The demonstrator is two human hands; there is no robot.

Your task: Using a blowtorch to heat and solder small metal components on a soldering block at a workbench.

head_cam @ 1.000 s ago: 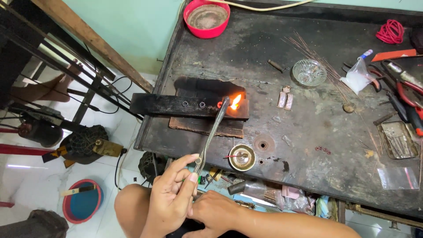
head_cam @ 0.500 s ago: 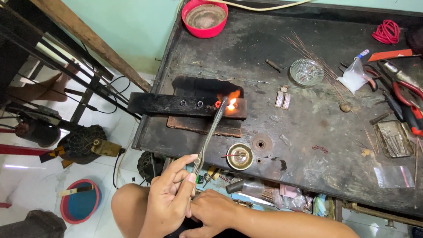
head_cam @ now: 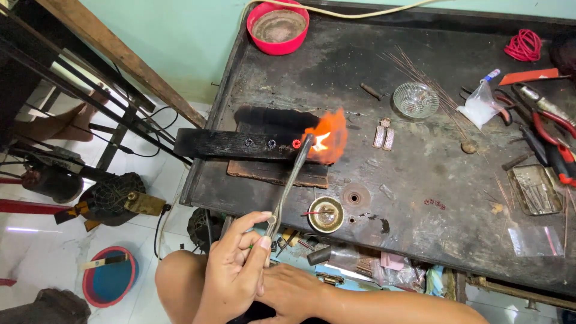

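- The left hand (head_cam: pixel 237 273) pinches the near end of a slim metal torch (head_cam: pixel 290 180) between thumb and fingers.
- The right hand (head_cam: pixel 294 294) lies just beside and below it, partly hidden; whether it grips anything cannot be told.
- The torch reaches up and away from the hand to a flame (head_cam: pixel 326 139) over the charred block (head_cam: pixel 240 144).
- Judged light, stiff and hot at the tip; hold the near end only.
- The small glowing ring (head_cam: pixel 296 143) looks fragile.

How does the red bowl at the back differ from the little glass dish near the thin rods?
The red bowl is opaque plastic-looking, larger, with a dull grey residue inside; the glass dish is clear, patterned and smaller. The red bowl sits at the bench's far left edge; the glass dish sits mid-bench beside the rods. Both are round, upright and untouched.
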